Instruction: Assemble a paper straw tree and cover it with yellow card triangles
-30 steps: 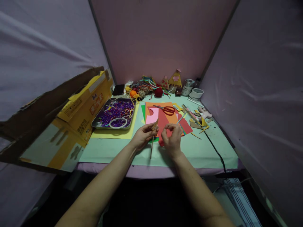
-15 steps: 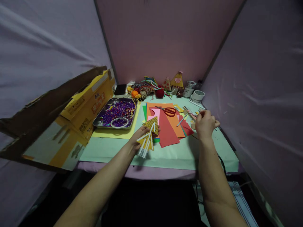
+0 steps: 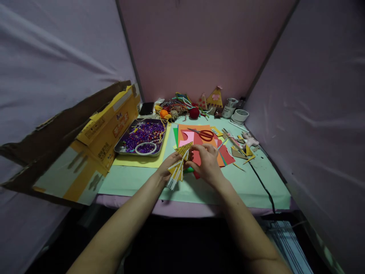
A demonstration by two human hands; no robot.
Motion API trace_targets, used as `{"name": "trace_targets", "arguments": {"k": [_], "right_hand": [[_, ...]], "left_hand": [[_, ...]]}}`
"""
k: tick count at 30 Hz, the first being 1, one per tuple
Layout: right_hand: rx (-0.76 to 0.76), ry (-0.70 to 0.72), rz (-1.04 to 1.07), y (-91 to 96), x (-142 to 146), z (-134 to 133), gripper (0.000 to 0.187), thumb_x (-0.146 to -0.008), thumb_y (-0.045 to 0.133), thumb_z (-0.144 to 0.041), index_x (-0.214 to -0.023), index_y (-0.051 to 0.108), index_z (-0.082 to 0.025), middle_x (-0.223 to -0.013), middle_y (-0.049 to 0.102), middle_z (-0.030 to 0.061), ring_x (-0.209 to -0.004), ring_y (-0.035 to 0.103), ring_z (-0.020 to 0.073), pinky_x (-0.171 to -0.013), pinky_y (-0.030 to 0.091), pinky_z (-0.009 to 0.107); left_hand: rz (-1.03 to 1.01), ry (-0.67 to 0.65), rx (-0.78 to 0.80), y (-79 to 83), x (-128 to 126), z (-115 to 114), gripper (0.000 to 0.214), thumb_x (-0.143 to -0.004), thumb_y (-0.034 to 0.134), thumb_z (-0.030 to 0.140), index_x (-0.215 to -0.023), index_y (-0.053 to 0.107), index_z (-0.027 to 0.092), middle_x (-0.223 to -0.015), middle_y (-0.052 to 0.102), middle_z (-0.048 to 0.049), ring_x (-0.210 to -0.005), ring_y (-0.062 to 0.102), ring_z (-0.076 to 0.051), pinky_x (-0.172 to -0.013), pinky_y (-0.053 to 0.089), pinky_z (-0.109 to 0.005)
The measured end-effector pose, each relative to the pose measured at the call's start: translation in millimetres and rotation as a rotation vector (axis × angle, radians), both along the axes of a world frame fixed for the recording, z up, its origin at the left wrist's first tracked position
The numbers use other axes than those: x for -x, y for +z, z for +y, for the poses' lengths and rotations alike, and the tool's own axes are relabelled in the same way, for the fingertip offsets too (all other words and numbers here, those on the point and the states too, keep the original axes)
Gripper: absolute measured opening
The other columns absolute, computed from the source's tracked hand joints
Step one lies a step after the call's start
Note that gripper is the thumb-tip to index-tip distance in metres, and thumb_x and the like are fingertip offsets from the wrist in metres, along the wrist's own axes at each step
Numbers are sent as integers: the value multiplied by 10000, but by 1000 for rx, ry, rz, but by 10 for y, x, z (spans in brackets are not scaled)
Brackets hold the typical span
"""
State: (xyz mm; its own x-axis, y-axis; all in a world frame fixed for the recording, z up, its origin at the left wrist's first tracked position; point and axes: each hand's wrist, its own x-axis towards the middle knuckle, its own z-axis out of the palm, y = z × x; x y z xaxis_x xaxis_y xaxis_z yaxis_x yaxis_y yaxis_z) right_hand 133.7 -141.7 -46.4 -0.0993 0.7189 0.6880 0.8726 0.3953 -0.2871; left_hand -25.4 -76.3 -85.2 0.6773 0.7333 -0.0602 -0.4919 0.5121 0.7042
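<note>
A yellow cardboard tree-shaped cutout with white strips across its face is tilted above the front of the table. Its left edge is gripped by my left hand, with the thumb in front and the other fingers partly hidden behind. My right hand is at the cutout's upper right side, thumb and index finger curled onto its edge. Whether a small piece is also between those fingertips cannot be made out. Red-handled scissors lie just beyond, on orange paper and other coloured sheets.
On the left, a metal tray of purple beads, with a white ring, stands beside a cardboard box. Yarn balls and decorated triangles are at the back. Cardboard scraps and a tape roll lie right.
My right hand has come left from the scraps at the table's right side to the cutout. My left hand still holds the cutout, which has turned slightly.
</note>
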Motion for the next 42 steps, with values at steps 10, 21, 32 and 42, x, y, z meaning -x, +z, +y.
{"name": "trace_targets", "arguments": {"k": [10,21,32,42], "right_hand": [[-39,-56,-36,-83,18,21,302,-823,662,-280,-1093,536,-236,-982,656,65,-1006,516,262,-884,304,419],[-27,-30,35,-164,69,36,259,-802,651,-260,-1030,530,-240,-834,668,15,-885,533,236,-873,310,402],[-8,-41,52,-184,46,45,365,-732,678,-253,-1063,527,-224,-943,665,45,-972,517,250,-880,316,407],[-3,-10,147,-209,6,20,362,-753,689,-270,-1063,509,-217,-939,644,35,-897,537,227,-847,334,377]], "left_hand": [[23,43,6,2,-21,-31,332,-762,732,236,-1064,640,132,-1005,714,-103,-901,697,-194,-761,566,-275],[36,80,15,33,-48,-42,342,-721,763,215,-1041,658,151,-960,727,-84,-877,702,-185,-761,554,-253],[35,55,31,4,-56,-37,356,-699,785,219,-1018,657,126,-960,731,-107,-839,706,-201,-800,548,-302],[82,65,36,53,-52,-55,317,-713,772,193,-993,643,120,-923,731,-94,-778,706,-176,-742,560,-274]]}}
